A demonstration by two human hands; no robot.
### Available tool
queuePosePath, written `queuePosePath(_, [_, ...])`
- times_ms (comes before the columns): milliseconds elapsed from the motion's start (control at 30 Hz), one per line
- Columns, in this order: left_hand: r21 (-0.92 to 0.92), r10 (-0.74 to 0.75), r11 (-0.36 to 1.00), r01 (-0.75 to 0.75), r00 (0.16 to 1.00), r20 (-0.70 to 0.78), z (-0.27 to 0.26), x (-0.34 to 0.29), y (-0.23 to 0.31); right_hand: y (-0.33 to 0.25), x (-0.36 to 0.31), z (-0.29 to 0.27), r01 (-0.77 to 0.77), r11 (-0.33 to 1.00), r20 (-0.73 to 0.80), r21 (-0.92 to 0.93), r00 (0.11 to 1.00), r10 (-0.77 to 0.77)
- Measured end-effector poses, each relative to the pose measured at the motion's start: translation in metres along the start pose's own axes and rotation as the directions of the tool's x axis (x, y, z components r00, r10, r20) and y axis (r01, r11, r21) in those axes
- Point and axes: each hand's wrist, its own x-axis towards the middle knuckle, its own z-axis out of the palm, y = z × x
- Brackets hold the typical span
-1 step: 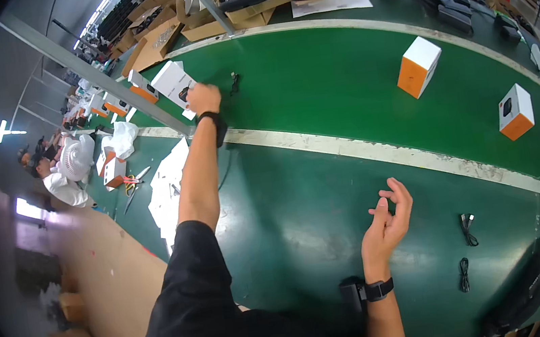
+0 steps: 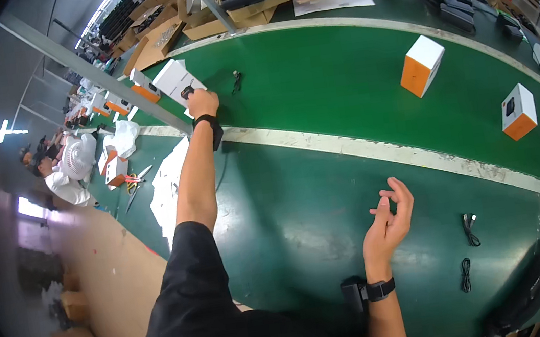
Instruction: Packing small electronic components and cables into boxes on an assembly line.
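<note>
At the far left, my left hand point(image 2: 204, 102) is closed at the lower right edge of a white box point(image 2: 175, 79). The box is tilted and has a dark picture or part beside my fingertips; my fingers are partly hidden. Just right of it, a small black cable point(image 2: 237, 82) lies on the bright green belt point(image 2: 312, 74). My right hand point(image 2: 386, 225) hovers over the near dark green table, empty, its fingers loosely curled and apart. To its right lie a bundled black cable with silvery plugs point(image 2: 471, 230) and a second coiled black cable point(image 2: 466, 275).
Two white-and-orange boxes point(image 2: 422, 67) point(image 2: 519, 111) stand on the belt at right. A black bag point(image 2: 530, 281) lies at the near right. White sheets point(image 2: 168, 185), scissors point(image 2: 132, 182) and a grey post point(image 2: 101, 78) are at left. Co-workers sit beyond a white fan point(image 2: 78, 158).
My left hand and the white box have shifted very slightly, and the whole view has moved a little. My right hand stays about the same.
</note>
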Motion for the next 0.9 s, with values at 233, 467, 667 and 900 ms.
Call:
queuePosePath(233, [0.044, 0.305, 0.945, -0.325, 0.919, 0.250, 0.011, -0.044, 0.011, 0.011, 0.001, -0.013, -0.040, 0.999, 0.032, -0.024, 0.999, 0.041])
queuePosePath(467, [0.104, -0.002, 0.994, -0.024, 0.971, 0.238, 0.005, -0.021, -0.025, 0.006, -0.008, 0.003, -0.036, 0.999, 0.077, -0.023, 0.996, 0.038])
queuePosePath(667, [0.072, 0.217, 0.967, -0.245, 0.938, 0.270, 0.007, -0.042, 0.008, 0.012, 0.001, -0.017, 0.032, 0.992, 0.040, -0.123, 0.999, -0.028])
queuePosePath(900, [0.165, 0.102, 0.970, -0.180, 0.912, 0.396, -0.003, -0.023, -0.029, 0.008, -0.004, -0.001, 0.002, 0.998, 0.093, -0.070, 0.996, 0.004])
